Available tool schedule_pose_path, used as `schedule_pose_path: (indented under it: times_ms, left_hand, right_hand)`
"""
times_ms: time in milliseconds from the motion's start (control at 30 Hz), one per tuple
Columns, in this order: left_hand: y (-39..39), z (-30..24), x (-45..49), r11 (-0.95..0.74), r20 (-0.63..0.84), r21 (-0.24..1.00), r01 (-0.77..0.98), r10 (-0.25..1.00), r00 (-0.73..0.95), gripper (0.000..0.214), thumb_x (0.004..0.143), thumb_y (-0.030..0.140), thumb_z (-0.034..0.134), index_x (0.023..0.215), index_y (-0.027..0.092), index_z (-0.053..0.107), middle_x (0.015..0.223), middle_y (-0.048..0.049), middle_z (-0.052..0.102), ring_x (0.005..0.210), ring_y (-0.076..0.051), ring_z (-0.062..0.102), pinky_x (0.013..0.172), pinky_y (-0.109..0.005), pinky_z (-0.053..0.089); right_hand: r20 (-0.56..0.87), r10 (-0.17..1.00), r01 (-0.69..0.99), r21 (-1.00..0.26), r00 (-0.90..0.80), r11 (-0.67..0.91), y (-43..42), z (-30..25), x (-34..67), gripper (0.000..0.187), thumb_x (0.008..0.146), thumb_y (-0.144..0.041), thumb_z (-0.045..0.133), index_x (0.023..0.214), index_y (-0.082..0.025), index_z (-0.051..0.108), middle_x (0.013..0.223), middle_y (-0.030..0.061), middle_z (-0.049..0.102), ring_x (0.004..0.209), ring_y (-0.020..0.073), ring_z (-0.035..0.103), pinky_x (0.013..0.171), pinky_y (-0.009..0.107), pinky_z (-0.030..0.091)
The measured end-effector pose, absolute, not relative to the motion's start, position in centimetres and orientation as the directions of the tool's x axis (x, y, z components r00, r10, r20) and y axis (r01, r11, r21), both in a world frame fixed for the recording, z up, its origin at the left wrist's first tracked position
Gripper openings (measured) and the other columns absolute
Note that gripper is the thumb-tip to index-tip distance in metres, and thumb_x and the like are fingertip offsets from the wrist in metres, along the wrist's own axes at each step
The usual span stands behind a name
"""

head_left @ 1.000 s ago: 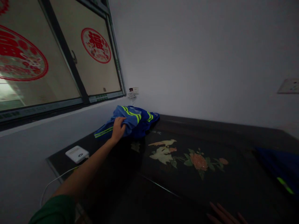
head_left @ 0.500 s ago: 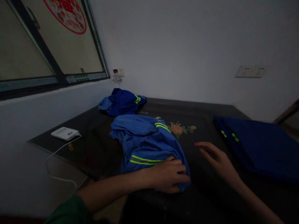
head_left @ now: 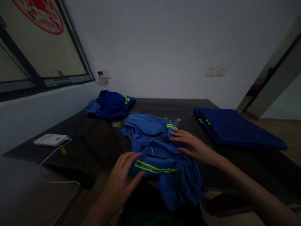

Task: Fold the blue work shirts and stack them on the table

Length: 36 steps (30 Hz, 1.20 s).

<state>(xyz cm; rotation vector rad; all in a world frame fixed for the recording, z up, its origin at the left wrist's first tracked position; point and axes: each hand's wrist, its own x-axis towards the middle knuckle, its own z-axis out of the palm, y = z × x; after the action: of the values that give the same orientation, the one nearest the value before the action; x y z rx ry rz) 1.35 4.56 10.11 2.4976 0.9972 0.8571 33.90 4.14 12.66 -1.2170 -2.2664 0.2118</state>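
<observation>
A crumpled blue work garment [head_left: 152,144] with yellow-green reflective stripes lies in front of me, its lower part hanging over the table's near edge. At its near left side is my left hand [head_left: 124,172], thumb and fingers apart around the striped edge; it does not grip the cloth. My right hand [head_left: 190,142] rests over the garment's right side, close to the upper stripe, with fingers stretched out. Whether its fingertips press the fabric is hard to tell in the dim light.
Another bunched dark blue garment [head_left: 110,105] lies at the back left of the dark table [head_left: 94,153]. Folded blue clothes [head_left: 235,128] are stacked at the right. A white device [head_left: 51,139] with a cable [head_left: 47,157] sits near the left edge. Wall sockets [head_left: 215,71] are behind.
My left hand has let go of the garment's right corner and moved left. My right hand has come onto the cloth. The garment's near part now hangs over the edge. The view has turned right.
</observation>
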Motion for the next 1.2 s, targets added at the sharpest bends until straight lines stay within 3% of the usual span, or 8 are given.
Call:
schedule_pose_path:
  times_ms: [200,333,433,600,733,833,1000,1200]
  left_hand:
    - [7.9,4.3,2.1,-0.525,0.302,0.581,0.623,0.849,0.433,0.028,0.079,0.050,0.062,0.085,0.023,0.066,0.085,-0.0087,0.069,0.084,-0.029,0.063,0.079,-0.044,0.051]
    - [10.1,6.7,2.0,-0.581,0.389,0.630,0.516,0.811,0.438,0.022,0.086,0.040,0.054,0.086,0.022,0.067,0.087,-0.0055,0.070,0.085,-0.023,0.064,0.082,-0.035,0.051]
    - [12.5,9.6,0.6,-0.653,0.510,0.624,0.429,0.756,0.410,0.023,0.086,0.031,0.050,0.095,0.019,0.068,0.103,-0.0069,0.070,0.097,-0.022,0.064,0.089,-0.032,0.050]
    - [16.6,13.9,-0.9,-0.689,0.670,0.570,0.447,0.705,0.234,0.035,0.076,0.019,0.048,0.104,0.020,0.070,0.108,-0.0026,0.071,0.104,-0.021,0.064,0.097,-0.035,0.048]
    - [17.4,15.8,-1.3,-0.677,0.734,0.597,0.431,0.678,0.048,0.028,0.075,0.022,0.055,0.097,0.020,0.070,0.098,-0.0005,0.072,0.092,-0.019,0.066,0.086,-0.033,0.053]
    - [16.8,14.6,-2.0,-0.691,0.663,0.602,0.400,0.712,0.231,0.023,0.074,0.030,0.058,0.092,0.021,0.070,0.094,-0.0024,0.071,0.090,-0.021,0.065,0.085,-0.034,0.053]
    - [15.5,10.2,-4.4,-0.657,0.284,0.638,0.401,0.686,0.670,0.026,0.075,0.039,0.058,0.092,0.025,0.073,0.101,-0.0084,0.071,0.101,-0.027,0.064,0.092,-0.039,0.051]
    - [14.7,9.0,-7.1,-0.547,0.238,0.740,0.391,0.757,0.609,0.043,0.081,0.043,0.062,0.121,0.028,0.062,0.131,-0.0090,0.059,0.122,-0.029,0.055,0.103,-0.042,0.045]
  right_hand:
    - [0.331,0.870,0.862,-0.233,-0.366,0.451,6.9,11.4,33.7,0.051,0.086,-0.015,0.056,0.137,-0.023,0.050,0.134,0.0108,0.056,0.124,0.0243,0.051,0.104,0.045,0.041]
    - [0.248,0.956,0.955,-0.208,-0.157,0.211,7.3,9.5,37.1,0.031,0.083,-0.015,0.055,0.111,-0.018,0.068,0.106,0.0113,0.069,0.099,0.0249,0.064,0.087,0.038,0.049]
    - [0.289,0.957,0.943,-0.309,-0.030,0.123,6.2,9.6,40.8,0.022,0.086,-0.030,0.053,0.086,-0.018,0.071,0.087,0.0073,0.071,0.082,0.0219,0.066,0.073,0.031,0.050]
    - [0.500,0.819,0.884,-0.468,0.283,-0.020,2.0,13.7,43.6,0.041,0.082,-0.056,0.053,0.069,-0.019,0.065,0.060,0.0005,0.061,0.056,0.0167,0.056,0.052,0.026,0.039]
    - [0.651,0.642,0.850,-0.526,0.406,-0.004,-1.0,15.0,42.5,0.041,0.082,-0.061,0.053,0.069,-0.022,0.059,0.064,0.0005,0.058,0.062,0.0174,0.056,0.059,0.028,0.043]
    - [0.646,0.684,0.868,-0.496,0.339,0.037,-2.2,12.4,42.1,0.038,0.082,-0.060,0.053,0.077,-0.023,0.060,0.075,0.0039,0.062,0.073,0.0205,0.059,0.070,0.033,0.048]
    - [0.360,0.925,0.856,-0.509,0.123,0.085,-4.5,6.0,43.6,0.042,0.082,-0.062,0.053,0.087,-0.023,0.068,0.091,0.0085,0.069,0.088,0.0251,0.064,0.082,0.042,0.052]
    - [0.348,0.907,0.805,-0.594,0.236,0.018,-7.4,5.0,44.6,0.045,0.083,-0.061,0.054,0.103,-0.024,0.068,0.110,0.0091,0.068,0.103,0.0271,0.063,0.093,0.046,0.050]
